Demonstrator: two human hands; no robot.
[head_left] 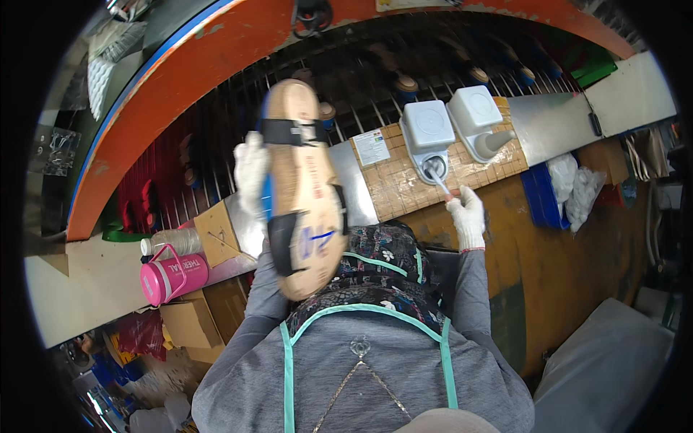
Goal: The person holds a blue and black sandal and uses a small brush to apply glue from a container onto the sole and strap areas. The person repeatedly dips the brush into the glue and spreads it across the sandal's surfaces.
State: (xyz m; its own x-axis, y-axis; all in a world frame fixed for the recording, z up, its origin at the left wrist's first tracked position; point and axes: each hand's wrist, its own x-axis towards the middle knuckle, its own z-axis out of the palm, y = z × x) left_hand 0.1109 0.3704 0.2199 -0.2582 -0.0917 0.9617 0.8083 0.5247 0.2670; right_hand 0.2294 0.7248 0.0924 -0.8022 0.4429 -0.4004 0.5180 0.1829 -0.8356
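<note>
My left hand [250, 172], in a white glove, grips the side of a sandal [310, 195] on a blue last. The sandal stands up lengthwise with its tan underside facing me. Black strap ends are folded over its edges, and blue marks are drawn near its lower end. My right hand [468, 220], also gloved, is closed around the handle of a brush [442, 186]. The brush head sits in the round cup at the front of a white dispenser pot [428, 126]. A second white pot [474, 110] stands to its right, its front cup covered by a grey cone-shaped piece.
Both pots stand on a brown checked mat [382, 191] on a metal ledge. Behind it, a rod conveyor [354, 108] carries more shoes under an orange frame [144, 137]. A pink jug [173, 278] and clear bottle stand left; a blue bin [543, 196] is right.
</note>
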